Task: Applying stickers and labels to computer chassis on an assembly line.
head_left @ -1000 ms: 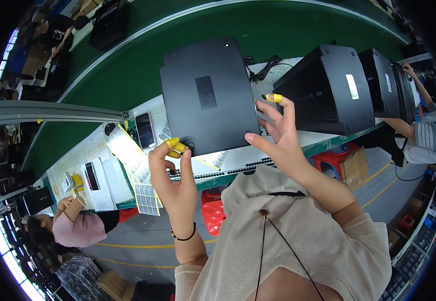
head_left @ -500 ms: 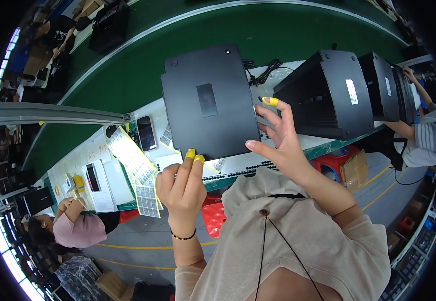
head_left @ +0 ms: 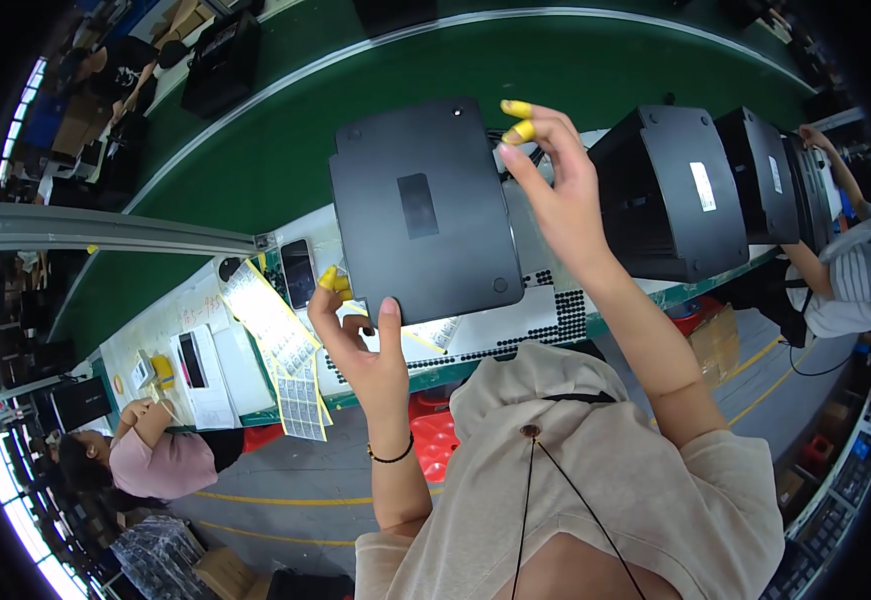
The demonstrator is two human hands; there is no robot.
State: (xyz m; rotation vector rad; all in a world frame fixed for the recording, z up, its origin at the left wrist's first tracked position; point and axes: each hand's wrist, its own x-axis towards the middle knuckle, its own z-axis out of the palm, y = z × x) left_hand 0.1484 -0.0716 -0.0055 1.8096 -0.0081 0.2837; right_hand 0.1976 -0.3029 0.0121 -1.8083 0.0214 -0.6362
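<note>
A large black plastic casing point(head_left: 435, 240) is tipped up before me, its flat face towards me. That face has a dark rectangular patch in the middle and a round foot point(head_left: 500, 285) at the lower right. My left hand point(head_left: 360, 345) grips its lower left edge, thumb on the face and fingers at the side. By the upper right corner, my right hand point(head_left: 555, 180) is raised, thumb and a finger in a yellow finger cot nearly together. What they pinch, if anything, is too small to make out. Rows of small black round pads point(head_left: 570, 315) lie on the bench below.
More black casings point(head_left: 670, 195) stand on the right. A phone point(head_left: 298, 272) and label sheets point(head_left: 280, 335) lie left of the casing, under a metal rail point(head_left: 105, 228). Black cable point(head_left: 500, 140) lies behind. People sit at left point(head_left: 165, 460) and right point(head_left: 845, 275).
My right hand has lifted away from the casing's lower right corner, up to beside its upper right corner. My left hand has shifted its hold, thumb now on the face.
</note>
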